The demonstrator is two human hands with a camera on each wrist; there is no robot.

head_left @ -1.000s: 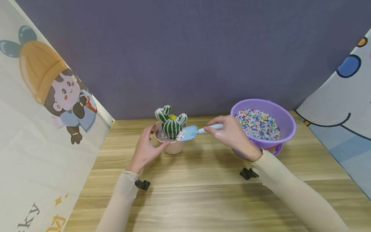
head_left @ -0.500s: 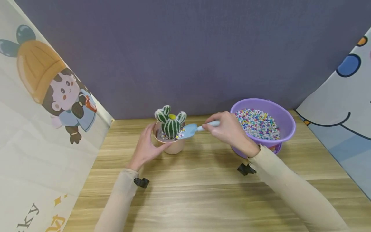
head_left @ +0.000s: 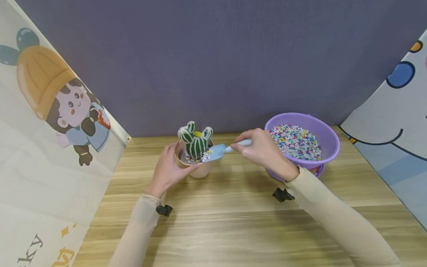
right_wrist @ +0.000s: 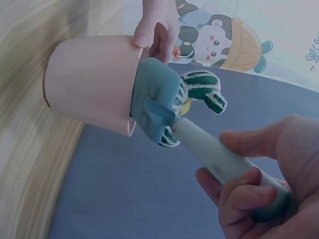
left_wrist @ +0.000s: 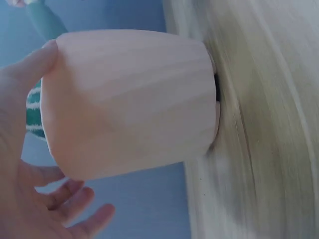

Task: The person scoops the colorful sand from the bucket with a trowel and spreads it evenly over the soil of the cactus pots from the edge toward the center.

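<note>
A felt-like green cactus (head_left: 196,149) with white stripes stands in a pale pink flower pot (head_left: 201,171) on the table. My left hand (head_left: 168,168) holds the pot by its rim, thumb on the near side and fingers round the left. In my right hand (head_left: 261,150) is the handle of a light blue trowel (head_left: 217,152). Its blade reaches over the pot's right rim, close to the cactus, with small coloured pebbles (head_left: 206,155) at its tip. Seen from the right wrist, the blade (right_wrist: 154,94) hides part of the cactus.
A purple bucket (head_left: 328,148) filled partway with multicoloured pebbles (head_left: 295,142) stands at the right, just behind my right hand. A dark wall panel (head_left: 213,66) rises behind the wooden table (head_left: 217,222), and printed side panels flank it.
The trowel has shifted slightly left over the pot, and more coloured pebbles show around the cactus base. My left hand keeps its hold on the rim.
</note>
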